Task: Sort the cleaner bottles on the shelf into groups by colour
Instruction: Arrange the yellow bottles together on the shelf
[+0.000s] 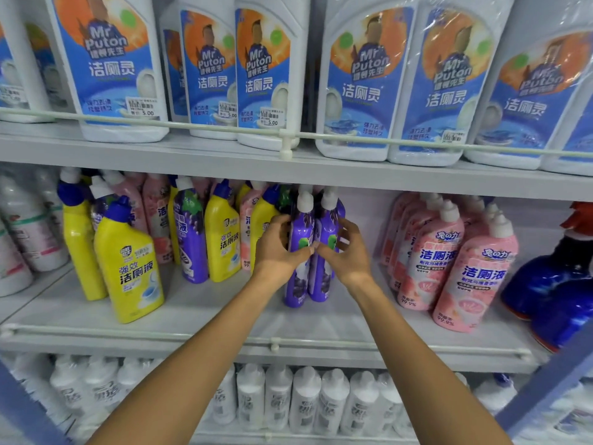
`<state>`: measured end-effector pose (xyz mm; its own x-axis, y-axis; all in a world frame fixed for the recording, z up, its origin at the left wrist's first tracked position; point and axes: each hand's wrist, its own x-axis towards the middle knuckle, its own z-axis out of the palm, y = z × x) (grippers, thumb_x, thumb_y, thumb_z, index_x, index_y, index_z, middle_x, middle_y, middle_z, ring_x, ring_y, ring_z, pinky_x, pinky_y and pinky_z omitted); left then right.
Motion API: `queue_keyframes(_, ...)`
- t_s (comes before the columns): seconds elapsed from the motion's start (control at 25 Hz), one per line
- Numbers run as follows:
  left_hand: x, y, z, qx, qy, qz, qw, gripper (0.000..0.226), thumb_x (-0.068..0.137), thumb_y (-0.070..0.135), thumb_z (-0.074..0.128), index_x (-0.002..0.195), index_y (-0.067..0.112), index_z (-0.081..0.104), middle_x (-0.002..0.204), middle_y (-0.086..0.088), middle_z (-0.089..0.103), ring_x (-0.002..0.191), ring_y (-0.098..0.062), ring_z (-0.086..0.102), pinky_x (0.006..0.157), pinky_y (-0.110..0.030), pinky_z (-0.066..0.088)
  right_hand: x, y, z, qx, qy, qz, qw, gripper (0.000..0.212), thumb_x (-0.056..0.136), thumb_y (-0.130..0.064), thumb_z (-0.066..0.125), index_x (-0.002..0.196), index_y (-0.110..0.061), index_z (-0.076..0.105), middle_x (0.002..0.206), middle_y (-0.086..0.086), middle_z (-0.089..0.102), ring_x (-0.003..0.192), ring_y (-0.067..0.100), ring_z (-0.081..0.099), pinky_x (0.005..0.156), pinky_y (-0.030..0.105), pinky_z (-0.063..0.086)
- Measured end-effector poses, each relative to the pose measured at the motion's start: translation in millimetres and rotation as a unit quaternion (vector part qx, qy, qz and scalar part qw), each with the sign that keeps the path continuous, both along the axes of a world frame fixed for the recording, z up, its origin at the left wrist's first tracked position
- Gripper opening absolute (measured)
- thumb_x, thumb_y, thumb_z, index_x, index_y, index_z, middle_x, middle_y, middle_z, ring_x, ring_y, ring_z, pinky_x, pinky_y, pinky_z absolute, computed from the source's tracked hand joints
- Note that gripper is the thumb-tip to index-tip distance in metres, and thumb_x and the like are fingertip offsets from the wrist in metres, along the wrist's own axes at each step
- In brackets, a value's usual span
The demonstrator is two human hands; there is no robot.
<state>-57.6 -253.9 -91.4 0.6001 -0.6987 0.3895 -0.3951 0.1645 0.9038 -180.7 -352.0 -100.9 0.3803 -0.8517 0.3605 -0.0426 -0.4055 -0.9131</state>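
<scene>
Two purple bottles with white caps stand side by side at the middle of the middle shelf. My left hand grips the left purple bottle. My right hand grips the right purple bottle. Both bottles are upright. A third purple bottle stands further left among yellow bottles and pink ones. A group of pink bottles fills the right part of the shelf.
Large white bottles with blue labels line the top shelf behind a rail. Dark blue bottles stand at the far right, white bottles at the far left. Small white bottles fill the bottom shelf. A low rail runs along the shelf front.
</scene>
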Motion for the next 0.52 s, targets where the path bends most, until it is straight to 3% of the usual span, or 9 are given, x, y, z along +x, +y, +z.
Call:
queue_keyframes(0.12,6.0,0.6,2.5,0.014,-0.014,0.006,1.000,0.060,0.073,0.005,0.085,0.124,0.018,0.057,0.100,0.018,0.067,0.090,0.004,0.066,0.083,-0.024,0.059,-3.7,0.7,0.4,0.005,0.007,0.021,1.000,0.067,0.079,-0.019,0.087,0.135,-0.022,0.051,0.108,-0.022,0.062,0.101,0.002,0.061,0.085,0.021,0.056)
queue_keyframes(0.28,17.0,11.4,1.9,0.020,-0.031,-0.016,0.999,0.056,0.074,0.001,0.083,0.118,0.023,0.057,0.103,0.015,0.067,0.086,0.008,0.064,0.072,-0.009,0.052,-18.5,3.6,-5.5,0.021,-0.009,0.060,0.998,0.067,0.080,-0.016,0.087,0.136,-0.020,0.053,0.119,-0.013,0.064,0.106,0.006,0.063,0.074,0.014,0.056)
queue_keyframes(0.52,20.1,17.3,-4.1,0.011,-0.016,-0.025,1.000,0.057,0.076,0.007,0.086,0.119,0.026,0.055,0.101,0.015,0.065,0.085,0.015,0.062,0.069,-0.007,0.051,-17.6,7.5,-14.1,0.003,0.004,0.059,0.998,0.064,0.079,-0.021,0.088,0.135,-0.019,0.058,0.119,-0.017,0.068,0.103,-0.006,0.064,0.082,0.015,0.055)
